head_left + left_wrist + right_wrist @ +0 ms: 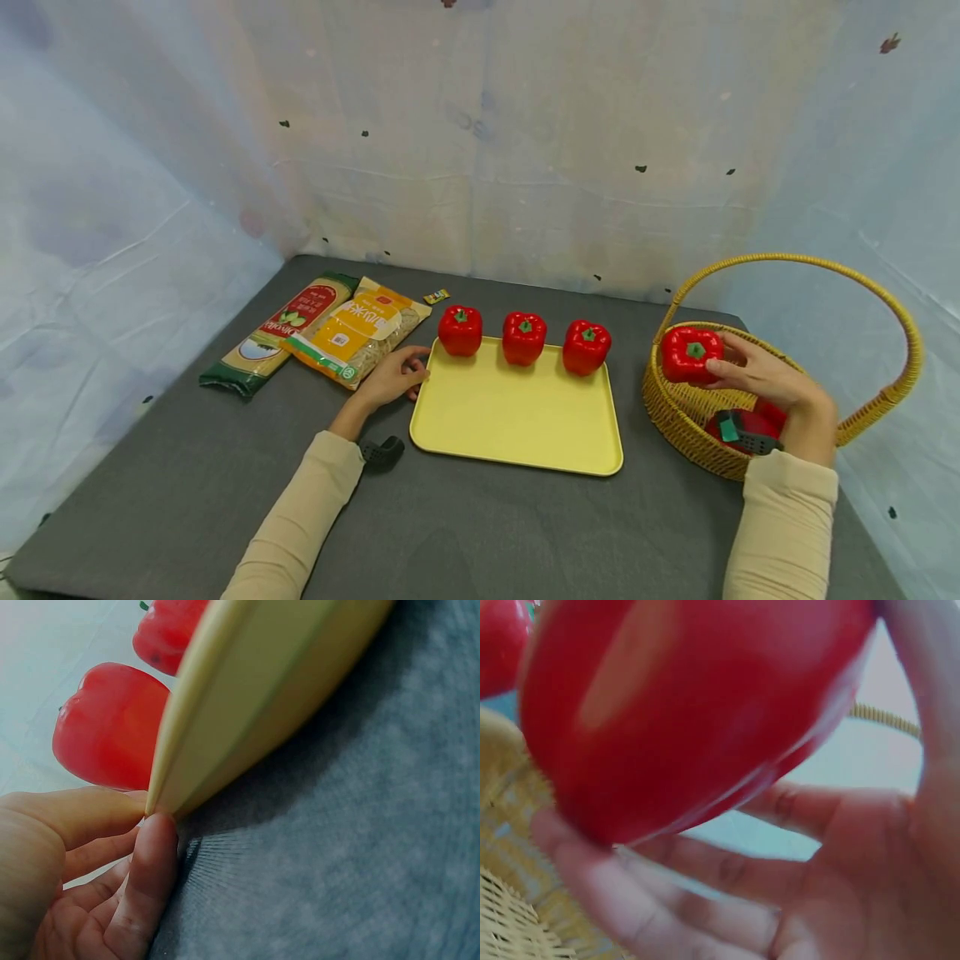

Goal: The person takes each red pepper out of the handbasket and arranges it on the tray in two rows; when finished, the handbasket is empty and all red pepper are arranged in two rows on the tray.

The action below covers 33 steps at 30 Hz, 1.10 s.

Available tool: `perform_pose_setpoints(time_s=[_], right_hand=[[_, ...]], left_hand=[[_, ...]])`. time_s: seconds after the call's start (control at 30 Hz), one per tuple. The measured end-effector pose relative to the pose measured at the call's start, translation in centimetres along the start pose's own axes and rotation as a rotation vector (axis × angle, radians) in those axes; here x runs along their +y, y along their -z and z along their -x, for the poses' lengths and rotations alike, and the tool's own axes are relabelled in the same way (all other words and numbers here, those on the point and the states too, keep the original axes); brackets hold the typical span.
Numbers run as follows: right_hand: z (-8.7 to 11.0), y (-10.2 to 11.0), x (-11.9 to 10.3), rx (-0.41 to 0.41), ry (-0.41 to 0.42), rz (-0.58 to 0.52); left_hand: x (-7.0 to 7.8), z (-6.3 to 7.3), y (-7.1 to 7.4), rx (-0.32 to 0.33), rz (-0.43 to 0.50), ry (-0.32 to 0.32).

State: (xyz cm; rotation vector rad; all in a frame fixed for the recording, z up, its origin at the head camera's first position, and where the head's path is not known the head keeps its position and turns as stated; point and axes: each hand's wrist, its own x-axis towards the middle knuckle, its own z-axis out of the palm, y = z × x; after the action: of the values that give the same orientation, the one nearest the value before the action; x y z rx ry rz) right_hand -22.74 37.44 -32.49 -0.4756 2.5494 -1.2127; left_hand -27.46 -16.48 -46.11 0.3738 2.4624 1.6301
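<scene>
My right hand (761,371) grips a red bell pepper (686,354) over the left part of a yellow wicker basket (660,408). Its fingers curl round the pepper in the right wrist view. More red shows low in the basket, partly hidden by the wrist. My left hand (393,377) pinches the left rim of a yellow tray (517,417) between thumb and finger, plain in the left wrist view (161,802). Three more red peppers stand in a row along the tray's far edge: left pepper (460,331), middle pepper (523,338), right pepper (587,347).
Left of the tray lie a yellow-and-clear food bag (360,329) and a green-and-red pasta packet (285,329), overlapping. A small yellow wrapped item (436,297) lies near the back edge. The basket's tall handle (795,258) arches above the table's right side.
</scene>
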Motion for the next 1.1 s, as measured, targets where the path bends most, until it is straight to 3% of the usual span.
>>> perform_pose_setpoints(time_s=[0.13,0.23,0.4,0.53,0.73,0.97,1.03,1.1], right_hand=[[-0.4,-1.1,-0.9,0.052,0.091,-0.019],[-1.1,-2.1,-1.5,0.046,0.178,-0.123],[-3.1,-4.3,-2.7,-0.08,0.357,-0.363],[-4.8,-6.4,-3.6,-0.146,0.431,-0.432],[-6.8,-10.2,-4.7,-0.125,0.404,-0.464],[-8.5,-14.2,-6.0,-0.036,0.275,-0.355],[-9.1,-15.1,-6.3,-0.028,0.267,-0.347],[-9.8,-15.9,-6.7,-0.023,0.283,-0.351]], left_hand=[[0.1,0.1,0.0,0.001,-0.004,-0.002],[0.2,0.1,0.1,0.002,-0.003,-0.004],[0.1,0.1,0.1,-0.003,-0.002,-0.017],[-0.1,0.1,0.1,-0.012,0.001,-0.029],[0.0,0.1,0.1,-0.008,-0.007,-0.014],[-0.1,0.2,0.1,-0.015,-0.004,-0.038],[0.8,0.6,0.2,-0.021,0.003,-0.041],[0.8,0.6,0.2,-0.025,0.004,-0.046]])
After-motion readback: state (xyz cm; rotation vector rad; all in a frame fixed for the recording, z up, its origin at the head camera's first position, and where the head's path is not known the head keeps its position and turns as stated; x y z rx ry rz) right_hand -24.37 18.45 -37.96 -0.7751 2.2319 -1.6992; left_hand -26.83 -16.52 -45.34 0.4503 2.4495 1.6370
